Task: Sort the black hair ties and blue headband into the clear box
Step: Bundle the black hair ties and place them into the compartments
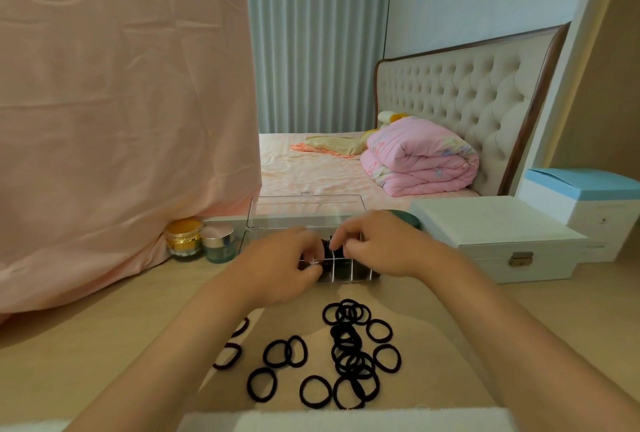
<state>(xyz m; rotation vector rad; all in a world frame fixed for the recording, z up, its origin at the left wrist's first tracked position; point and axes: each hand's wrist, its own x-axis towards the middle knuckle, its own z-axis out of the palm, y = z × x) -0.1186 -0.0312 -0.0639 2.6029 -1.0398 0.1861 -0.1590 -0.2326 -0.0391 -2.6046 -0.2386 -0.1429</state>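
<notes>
Head view looks down at a pale wooden surface point(104, 327) where a clear box point(349, 275) with small divided compartments sits at the centre of the frame, its hinged lid point(304, 211) standing open behind it. Both hands are over the box. The right hand point(379, 248) has its fingers bent down, and its fingertips pinch a bundle of black hair ties point(326, 247) in a rear compartment. The left hand point(285, 267) is curled over the box's left compartments, touching the dividers; blur makes it impossible to tell whether it grips anything. Loose black hair ties point(347, 339) lie scattered on the surface in the lower centre of the frame, below the box, some overlapping in a heap and others lying singly to the left. A teal curved object point(407, 217) peeks out just behind the right hand; what it is cannot be told. Left of the box stand a gold-lidded jar point(183, 237) and a pink-lidded jar point(218, 242), against a draped pink cloth point(121, 119). At the right sits a white latched case point(502, 241), with a blue-topped box point(588, 199) behind it. A folded pink quilt point(419, 157) lies on the bed point(311, 168) beyond.
</notes>
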